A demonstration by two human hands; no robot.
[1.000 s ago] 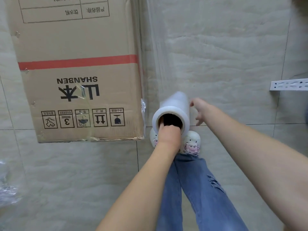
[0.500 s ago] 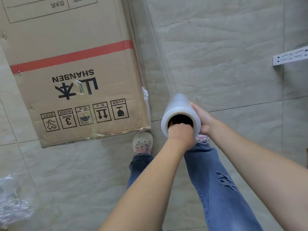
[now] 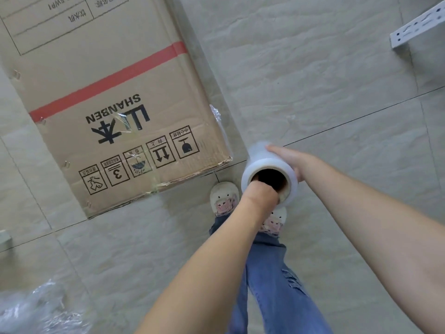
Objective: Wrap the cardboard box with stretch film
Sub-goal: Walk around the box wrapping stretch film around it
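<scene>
On the tiled floor (image 3: 313, 80) stands the box (image 3: 108, 92), printed face up, its near right corner close to our feet. Just right of that corner we hold the roll (image 3: 267, 165) upright, well above the tiles. Our left hand (image 3: 261, 192) is pushed into the open core from the near end; its fingers are inside and hidden, so we cannot tell how they grip. Our right hand (image 3: 287, 157) lies flat against the roll's outer right side, fingers straight, pressing rather than clasping. A sheet of film (image 3: 216, 75) runs from the roll back along the box's right side. Both slippers (image 3: 224, 196) sit beneath the roll. A crumpled film wad (image 3: 36, 307) lies at lower left. A white perforated bracket (image 3: 419, 27) lies at upper right.
</scene>
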